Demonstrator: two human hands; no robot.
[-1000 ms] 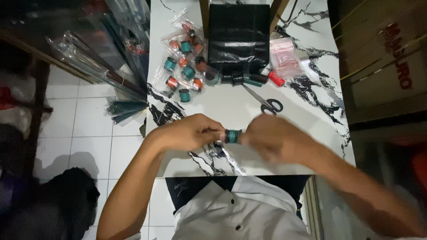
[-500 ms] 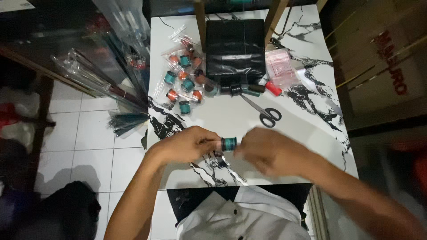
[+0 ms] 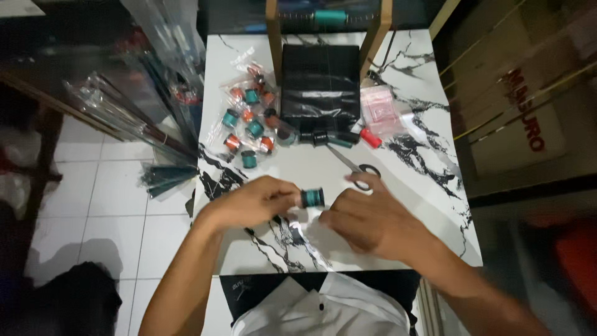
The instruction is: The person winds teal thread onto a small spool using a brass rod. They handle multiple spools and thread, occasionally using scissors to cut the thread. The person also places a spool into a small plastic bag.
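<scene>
Head view, white marble-pattern table (image 3: 429, 205). Left hand (image 3: 249, 202) is closed around a small teal spool (image 3: 312, 198), fingers pinching one end so the spool sits just above the tabletop near the middle of the near edge. Right hand (image 3: 367, 224) rests just beside the spool, fingers curled low over a clear, shiny scrap that looks like a small plastic bag (image 3: 298, 227); whether it actually grips that film I cannot tell. Judgement: the step in hand appears to be bagging or wrapping a single spool, roughly at the point of bringing spool and film together. The next move would call for the bag mouth held open and steady while the spool is guided in end-first. Scissors (image 3: 354, 169) lie just beyond the right hand, blades pointing away. Farther back: a scatter of teal and orange spools (image 3: 249, 130) in clear packets, a black sheet stack (image 3: 320, 84), a pink packet (image 3: 380, 111).
</scene>
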